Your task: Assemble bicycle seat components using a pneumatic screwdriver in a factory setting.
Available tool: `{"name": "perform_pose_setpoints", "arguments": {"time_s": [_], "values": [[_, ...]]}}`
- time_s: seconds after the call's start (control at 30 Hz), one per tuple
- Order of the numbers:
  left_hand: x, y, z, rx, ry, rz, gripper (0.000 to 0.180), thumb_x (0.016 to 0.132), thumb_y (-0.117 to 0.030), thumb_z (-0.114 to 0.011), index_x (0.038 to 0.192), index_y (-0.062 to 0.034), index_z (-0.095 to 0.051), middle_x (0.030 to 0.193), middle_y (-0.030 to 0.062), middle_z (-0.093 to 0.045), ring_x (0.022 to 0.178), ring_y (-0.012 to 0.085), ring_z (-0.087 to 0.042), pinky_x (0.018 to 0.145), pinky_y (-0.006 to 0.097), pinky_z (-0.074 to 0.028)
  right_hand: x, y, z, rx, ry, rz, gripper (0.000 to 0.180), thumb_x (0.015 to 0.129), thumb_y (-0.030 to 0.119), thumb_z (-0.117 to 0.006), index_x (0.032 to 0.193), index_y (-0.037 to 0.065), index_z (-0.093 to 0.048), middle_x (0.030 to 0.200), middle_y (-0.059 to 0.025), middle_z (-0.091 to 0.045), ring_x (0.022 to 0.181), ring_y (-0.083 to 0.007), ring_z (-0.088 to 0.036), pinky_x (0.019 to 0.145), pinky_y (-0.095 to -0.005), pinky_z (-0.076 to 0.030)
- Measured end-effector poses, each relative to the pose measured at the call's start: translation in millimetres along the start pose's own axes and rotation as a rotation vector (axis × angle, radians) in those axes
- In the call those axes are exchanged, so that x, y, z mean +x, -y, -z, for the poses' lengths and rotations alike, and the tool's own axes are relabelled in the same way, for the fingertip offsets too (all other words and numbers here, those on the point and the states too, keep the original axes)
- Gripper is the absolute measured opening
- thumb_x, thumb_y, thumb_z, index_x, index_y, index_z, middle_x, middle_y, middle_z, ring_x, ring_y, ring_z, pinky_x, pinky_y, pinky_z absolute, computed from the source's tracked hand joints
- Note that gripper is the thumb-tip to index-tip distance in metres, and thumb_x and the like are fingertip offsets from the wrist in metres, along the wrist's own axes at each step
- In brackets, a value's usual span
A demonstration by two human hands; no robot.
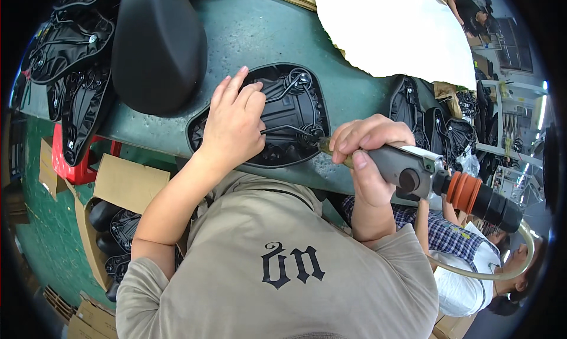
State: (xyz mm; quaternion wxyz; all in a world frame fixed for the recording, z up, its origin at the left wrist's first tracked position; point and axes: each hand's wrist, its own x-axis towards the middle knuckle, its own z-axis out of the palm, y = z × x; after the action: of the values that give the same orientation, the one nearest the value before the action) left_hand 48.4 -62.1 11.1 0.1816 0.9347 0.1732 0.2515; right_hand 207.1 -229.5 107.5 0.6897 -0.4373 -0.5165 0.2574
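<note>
A black saddle point(273, 111) lies upside down on the green table point(260, 26), its springs, metal frame and ribbed underside showing. My left hand point(234, 121) rests over its left part with the fingers stretched out and apart; what lies under the palm is hidden. In my right hand point(373, 143) is a grey air screwdriver point(404, 166), held level with my fingers wrapped round its front. Its tip reaches the saddle's right edge, beside the lower spring and bolt. From its orange and black rear end runs a pale hose point(472, 274).
Left of the saddle stands a smooth black seat point(156, 49), beside a heap of upturned saddles point(74, 49). More saddles point(434, 126) lie at the right, near a white sheet point(396, 31). Cardboard boxes point(130, 182) and a red stool point(75, 161) are at lower left. A co-worker point(466, 268) sits close on my right.
</note>
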Motion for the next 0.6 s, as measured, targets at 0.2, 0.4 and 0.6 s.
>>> {"name": "perform_pose_setpoints", "arguments": {"time_s": [0.2, 0.4, 0.6], "values": [[-1, 1, 1, 0.011, -0.032, -0.023, 0.039, 0.067, 0.001, -0.065, 0.106, 0.0000, -0.060, 0.124, 0.0168, -0.065, 0.138, 0.0418, -0.050, 0.117, 0.055, -0.036, 6, 48, 3, -0.056, -0.025, 0.129, 0.032, 0.089, 0.002, -0.062, 0.119, 0.001, -0.051, 0.105, -0.0196, -0.059, 0.068, -0.0199, -0.064, 0.068, -0.0396, -0.058], [-15, 19, 30, -0.179, 0.155, -0.104, 0.037, 0.058, 0.013, -0.061, 0.091, -0.0028, -0.056, 0.127, 0.0143, -0.066, 0.144, 0.0384, -0.045, 0.121, 0.056, -0.034, 27, 47, 28, 0.060, -0.043, 0.171, 0.038, 0.090, 0.005, -0.057, 0.127, -0.001, -0.049, 0.108, -0.0222, -0.056, 0.068, -0.0250, -0.063, 0.069, -0.0448, -0.056], [-15, 20, 30, -0.205, 0.144, -0.119, 0.036, 0.057, 0.014, -0.062, 0.088, -0.0029, -0.055, 0.126, 0.0137, -0.066, 0.144, 0.0370, -0.046, 0.120, 0.057, -0.035, 54, 2, 14, 0.138, -0.059, 0.045, 0.037, 0.087, 0.004, -0.055, 0.124, 0.001, -0.051, 0.103, -0.0202, -0.057, 0.068, -0.0251, -0.062, 0.070, -0.0457, -0.054]]}}
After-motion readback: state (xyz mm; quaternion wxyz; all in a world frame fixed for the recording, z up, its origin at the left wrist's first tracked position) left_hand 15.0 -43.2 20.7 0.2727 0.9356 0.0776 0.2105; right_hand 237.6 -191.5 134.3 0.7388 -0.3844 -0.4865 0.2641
